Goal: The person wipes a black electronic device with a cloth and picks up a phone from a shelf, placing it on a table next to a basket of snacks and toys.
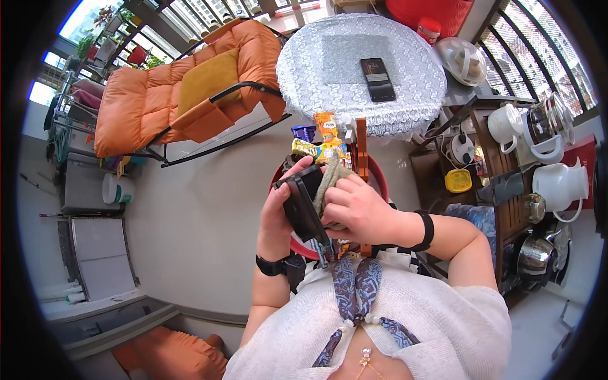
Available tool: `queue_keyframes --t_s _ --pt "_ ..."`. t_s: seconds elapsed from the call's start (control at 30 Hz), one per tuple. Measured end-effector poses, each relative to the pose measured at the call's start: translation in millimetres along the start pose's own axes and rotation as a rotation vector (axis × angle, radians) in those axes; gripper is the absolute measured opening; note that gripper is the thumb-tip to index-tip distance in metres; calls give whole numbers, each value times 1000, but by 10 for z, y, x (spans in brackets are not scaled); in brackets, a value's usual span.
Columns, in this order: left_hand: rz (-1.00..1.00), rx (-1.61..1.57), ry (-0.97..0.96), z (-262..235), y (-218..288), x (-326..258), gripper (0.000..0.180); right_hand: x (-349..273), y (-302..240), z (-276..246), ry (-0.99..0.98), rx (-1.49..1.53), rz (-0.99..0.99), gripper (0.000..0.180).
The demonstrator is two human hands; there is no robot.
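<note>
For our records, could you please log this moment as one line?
left hand: holds black object; right hand: grips grey-green cloth beside it; below: red container; ahead: phone on round table

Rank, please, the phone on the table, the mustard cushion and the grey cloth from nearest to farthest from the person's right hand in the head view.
From the right hand:
1. Grey cloth, in its grasp.
2. Phone, ahead on the round table.
3. Mustard cushion, farther left on the orange chair.
</note>
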State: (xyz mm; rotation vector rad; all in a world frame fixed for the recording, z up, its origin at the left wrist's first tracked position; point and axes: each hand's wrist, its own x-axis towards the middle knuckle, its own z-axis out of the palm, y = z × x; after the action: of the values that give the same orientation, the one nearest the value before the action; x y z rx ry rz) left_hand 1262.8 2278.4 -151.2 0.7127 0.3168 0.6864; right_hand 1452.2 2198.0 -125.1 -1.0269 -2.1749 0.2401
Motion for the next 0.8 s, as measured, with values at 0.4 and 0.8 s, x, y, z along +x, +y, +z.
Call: queue_keyframes --t_s 0.4,0.8 --pt "10 -210 4 -256 -32 -141 54 160 45 -256 -73 99 84 89" --pt "16 -121 41 -58 77 -80 68 -53 -69 224 131 -39 43 35"
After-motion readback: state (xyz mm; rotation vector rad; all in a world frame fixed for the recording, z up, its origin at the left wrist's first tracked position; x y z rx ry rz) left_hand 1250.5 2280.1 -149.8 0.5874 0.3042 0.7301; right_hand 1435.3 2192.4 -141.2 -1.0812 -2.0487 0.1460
